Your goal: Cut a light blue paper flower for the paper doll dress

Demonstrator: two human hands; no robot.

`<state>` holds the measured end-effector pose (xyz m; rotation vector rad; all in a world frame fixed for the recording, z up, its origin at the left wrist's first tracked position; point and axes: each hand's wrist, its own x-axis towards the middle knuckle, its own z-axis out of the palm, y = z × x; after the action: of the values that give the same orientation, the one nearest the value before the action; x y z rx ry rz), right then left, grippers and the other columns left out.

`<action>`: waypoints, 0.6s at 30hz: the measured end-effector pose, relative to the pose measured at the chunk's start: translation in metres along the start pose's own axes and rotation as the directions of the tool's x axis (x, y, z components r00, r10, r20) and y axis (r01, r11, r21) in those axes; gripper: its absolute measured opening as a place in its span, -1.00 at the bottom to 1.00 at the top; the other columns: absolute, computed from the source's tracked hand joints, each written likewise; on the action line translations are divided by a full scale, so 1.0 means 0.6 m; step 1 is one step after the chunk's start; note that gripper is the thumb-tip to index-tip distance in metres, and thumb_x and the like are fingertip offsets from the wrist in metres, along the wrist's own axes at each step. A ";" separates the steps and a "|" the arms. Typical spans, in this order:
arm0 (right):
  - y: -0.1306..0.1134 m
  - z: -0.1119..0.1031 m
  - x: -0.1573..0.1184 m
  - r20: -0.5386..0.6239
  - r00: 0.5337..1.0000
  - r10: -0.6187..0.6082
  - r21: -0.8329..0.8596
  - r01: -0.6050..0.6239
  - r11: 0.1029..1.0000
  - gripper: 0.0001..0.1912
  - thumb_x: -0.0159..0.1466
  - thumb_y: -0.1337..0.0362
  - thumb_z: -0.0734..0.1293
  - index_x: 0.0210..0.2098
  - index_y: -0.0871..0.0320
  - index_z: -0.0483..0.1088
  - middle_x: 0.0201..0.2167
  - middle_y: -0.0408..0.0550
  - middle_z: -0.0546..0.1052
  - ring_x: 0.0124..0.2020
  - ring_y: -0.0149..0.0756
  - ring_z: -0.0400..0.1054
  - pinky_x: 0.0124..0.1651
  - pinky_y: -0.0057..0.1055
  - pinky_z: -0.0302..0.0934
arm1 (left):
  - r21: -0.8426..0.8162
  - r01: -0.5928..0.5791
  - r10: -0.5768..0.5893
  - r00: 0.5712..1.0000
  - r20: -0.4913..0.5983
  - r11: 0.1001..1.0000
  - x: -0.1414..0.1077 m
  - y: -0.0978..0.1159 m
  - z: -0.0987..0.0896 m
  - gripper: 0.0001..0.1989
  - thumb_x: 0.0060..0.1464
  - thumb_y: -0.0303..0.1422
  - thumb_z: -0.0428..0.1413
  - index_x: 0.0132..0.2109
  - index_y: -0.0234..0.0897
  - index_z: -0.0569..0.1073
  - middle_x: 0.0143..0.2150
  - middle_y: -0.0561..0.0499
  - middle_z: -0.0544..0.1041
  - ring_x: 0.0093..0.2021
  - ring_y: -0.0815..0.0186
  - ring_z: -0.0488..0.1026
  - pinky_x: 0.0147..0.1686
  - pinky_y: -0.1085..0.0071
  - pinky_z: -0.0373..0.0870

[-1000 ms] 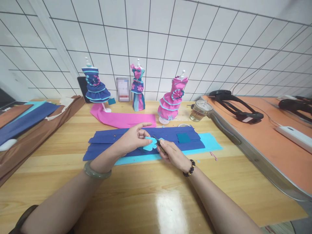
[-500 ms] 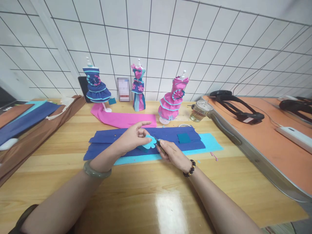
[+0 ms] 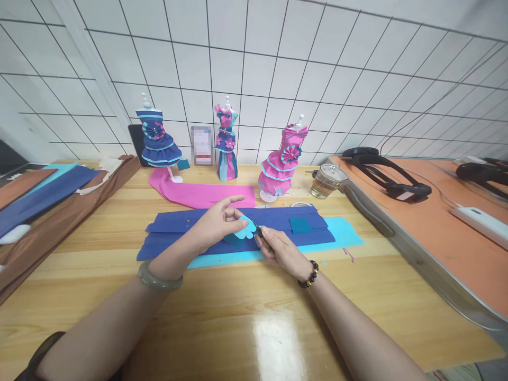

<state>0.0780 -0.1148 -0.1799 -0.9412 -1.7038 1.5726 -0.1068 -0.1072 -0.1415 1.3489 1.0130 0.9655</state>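
Between thumb and fingers, my left hand [image 3: 220, 225] pinches a light-blue piece with a scalloped, petal-like edge [image 3: 246, 228]. My right hand [image 3: 280, 248] is closed around small dark-handled scissors [image 3: 263, 238], whose tip meets the right edge of that piece; the blades are mostly hidden. Both hands are above dark-blue fabric strips [image 3: 166, 242], which lie over a longer light-blue strip [image 3: 343, 232]. A teal square [image 3: 300, 225] rests on the dark-blue fabric to the right, and another teal piece [image 3: 234, 241] shows under my left hand.
Three small dress forms stand at the back: one in blue [image 3: 159, 143], one multicoloured [image 3: 227, 143], one pink [image 3: 283, 159]. Pink fabric [image 3: 198, 196] lies before them. A lidded glass cup [image 3: 327, 182] is at right, near a black headset [image 3: 391, 177] on an orange surface [image 3: 448, 238].
The light-blue piece has turned slightly in my left hand, its lobes now facing more to the lower right. Both hands stay in nearly the same place.
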 end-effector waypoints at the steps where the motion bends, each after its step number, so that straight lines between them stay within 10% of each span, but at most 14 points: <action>1: 0.000 0.000 0.000 -0.001 1.000 0.013 0.029 -0.013 0.999 -0.58 0.26 -0.01 0.01 -0.56 0.17 0.11 -0.73 -0.30 0.03 -0.72 -0.54 -0.14 -0.68 -0.52 -0.22 | -0.017 0.001 -0.001 1.000 -0.001 1.000 0.000 -0.001 0.001 -0.37 -0.12 -0.40 0.14 0.13 -0.28 0.12 -0.39 0.07 0.37 -0.37 0.42 0.32 -0.36 0.46 0.23; 10: 0.003 0.001 0.003 -0.040 0.999 0.026 0.192 -0.018 0.981 -0.61 0.25 0.00 0.03 -0.51 0.16 0.13 -0.76 -0.33 -0.02 -0.75 -0.56 -0.20 -0.71 -0.55 -0.23 | -0.194 0.135 -0.110 0.985 0.131 0.972 0.006 -0.027 0.015 -0.71 -0.08 -0.27 0.13 -0.21 -0.35 0.37 -0.29 -0.04 0.41 -0.28 0.34 0.37 -0.30 0.40 0.29; 18: 0.000 0.002 0.003 -0.054 0.997 0.055 0.186 -0.044 0.982 -0.62 0.24 -0.01 0.04 -0.51 0.15 0.13 -0.76 -0.33 -0.02 -0.75 -0.55 -0.21 -0.72 -0.57 -0.22 | -0.265 0.161 -0.162 0.987 0.019 0.951 0.009 -0.036 0.021 -0.78 -0.16 -0.30 0.18 -0.35 -0.37 0.44 -0.39 -0.01 0.44 -0.36 0.38 0.36 -0.32 0.43 0.28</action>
<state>0.0758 -0.1140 -0.1799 -0.9318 -1.4754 1.6858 -0.0940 -0.1058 -0.1635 1.0259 0.9432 0.9425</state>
